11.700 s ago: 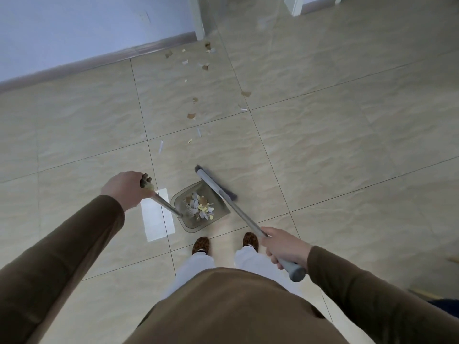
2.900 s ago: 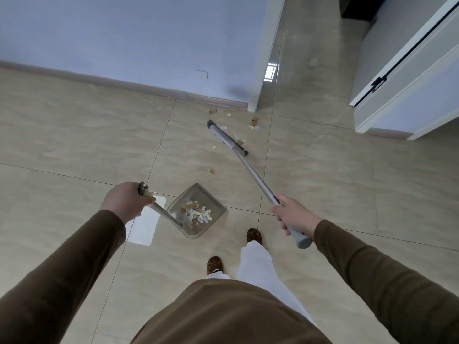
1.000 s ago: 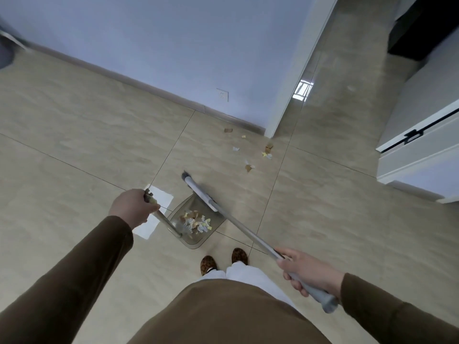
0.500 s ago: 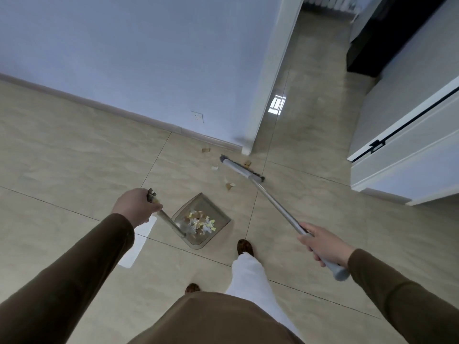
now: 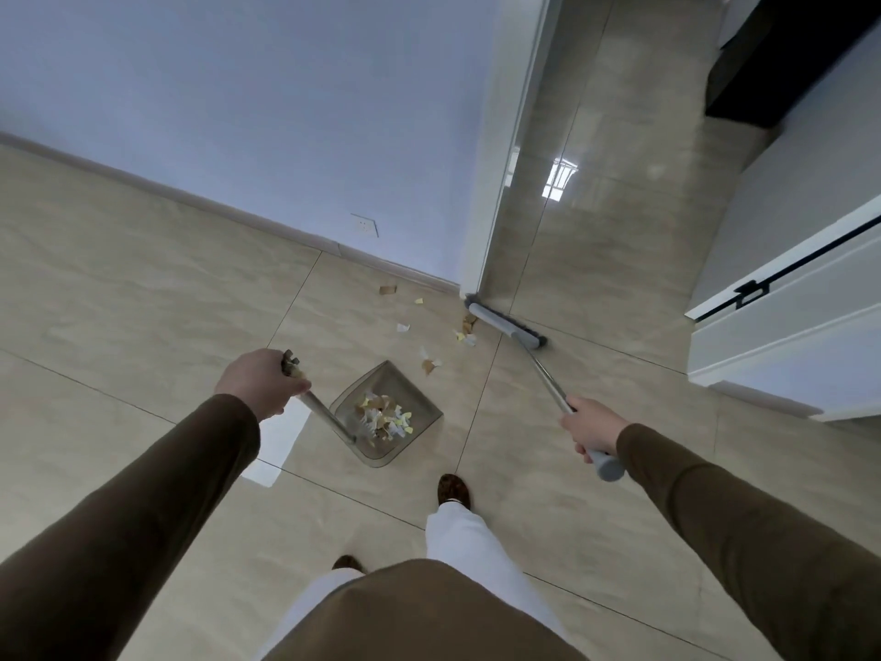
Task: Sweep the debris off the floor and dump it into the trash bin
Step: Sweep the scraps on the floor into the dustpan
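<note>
Left hand (image 5: 260, 389) at 9 o'clock, fingers curled tight round dustpan handle (image 5: 318, 409). Dustpan (image 5: 387, 416) at centre, holding paper scraps. Loose debris (image 5: 431, 364) on floor (image 5: 143, 302) at 12 o'clock of pan. Broom (image 5: 506, 326) head at 1 o'clock, against door frame (image 5: 505, 150). Right hand (image 5: 590, 427) at 3 o'clock, fingers wrapped round broom shaft. No bin in view.

A grey broom (image 5: 507, 328) rests its head on the floor at the door-frame corner, centre-right of the frame, paper scraps (image 5: 431, 364) lie scattered left of it, and a translucent dustpan (image 5: 387, 415), centre, holds more scraps.
</note>
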The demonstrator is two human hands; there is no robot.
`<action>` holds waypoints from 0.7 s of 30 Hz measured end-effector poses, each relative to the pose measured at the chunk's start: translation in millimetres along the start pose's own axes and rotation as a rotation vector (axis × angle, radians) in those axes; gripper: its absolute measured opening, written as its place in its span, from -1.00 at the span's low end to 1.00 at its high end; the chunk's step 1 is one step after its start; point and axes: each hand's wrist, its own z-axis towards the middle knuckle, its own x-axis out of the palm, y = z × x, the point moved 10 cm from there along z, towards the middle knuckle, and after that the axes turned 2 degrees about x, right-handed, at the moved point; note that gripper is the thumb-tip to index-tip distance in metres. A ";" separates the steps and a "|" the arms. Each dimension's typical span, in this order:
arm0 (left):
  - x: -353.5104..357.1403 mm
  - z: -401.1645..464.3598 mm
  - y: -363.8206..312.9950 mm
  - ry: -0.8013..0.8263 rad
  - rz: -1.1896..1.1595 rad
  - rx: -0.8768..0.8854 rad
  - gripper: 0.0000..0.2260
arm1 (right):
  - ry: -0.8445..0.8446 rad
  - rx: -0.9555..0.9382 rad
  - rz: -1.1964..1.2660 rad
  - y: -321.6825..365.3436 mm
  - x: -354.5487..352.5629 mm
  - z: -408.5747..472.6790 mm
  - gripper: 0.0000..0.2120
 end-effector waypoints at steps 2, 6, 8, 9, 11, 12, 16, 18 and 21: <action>1.3 4.5 -8.3 0.000 0.007 -0.006 -0.83 | 0.038 0.014 0.005 1.9 12.4 7.3 -0.67; 0.0 12.1 -13.2 0.006 0.018 -0.027 -0.83 | 0.138 0.019 -0.042 -1.7 55.8 -6.2 -0.68; 0.8 12.2 -11.8 0.008 0.015 -0.035 -0.84 | 0.202 0.027 -0.061 -8.6 73.1 -25.4 -0.66; 1.5 12.0 -10.7 0.007 0.016 -0.038 -0.84 | 0.232 0.027 -0.056 -11.8 77.4 -36.5 -0.65; 3.0 11.3 -7.5 0.005 0.018 -0.033 -0.84 | 0.281 0.025 -0.035 -17.6 78.9 -59.2 -0.62; 3.1 11.3 -5.5 0.002 0.016 -0.031 -0.84 | 0.298 0.019 -0.030 -19.5 76.2 -70.0 -0.61; 4.0 7.6 7.1 0.006 0.008 -0.035 -0.84 | 0.325 0.009 0.039 -37.7 63.6 -116.6 -0.58; 4.4 5.5 11.4 0.006 0.008 -0.028 -0.84 | 0.318 -0.001 0.086 -43.2 62.8 -136.6 -0.57; 3.8 4.0 16.0 0.004 0.017 -0.016 -0.84 | 0.259 -0.022 0.031 -39.1 71.2 -138.6 -0.53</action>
